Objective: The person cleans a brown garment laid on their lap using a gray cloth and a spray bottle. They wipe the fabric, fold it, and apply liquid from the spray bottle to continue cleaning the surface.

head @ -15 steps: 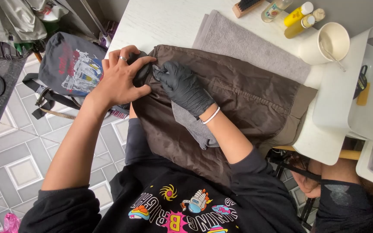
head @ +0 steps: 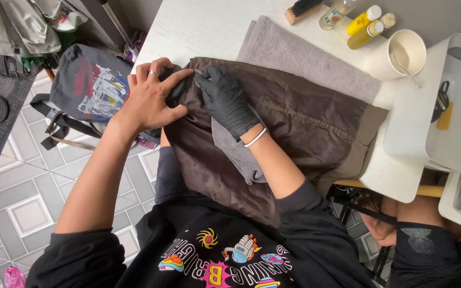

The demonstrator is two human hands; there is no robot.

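On the white table (head: 198,26), we work a brown garment (head: 305,125) with both hands.

We note the garment lies spread over a grey towel (head: 305,58) at the table's near edge, its lower part hanging off toward us. Our bare left hand (head: 150,101), ring on one finger, presses flat with fingers spread on the garment's left corner. Our right hand (head: 228,98), in a black glove, pinches a fold of fabric just beside the left thumb; a grey cloth (head: 236,154) lies under its wrist. Beyond the towel stand a white cup (head: 396,56) and yellow bottles (head: 366,24).
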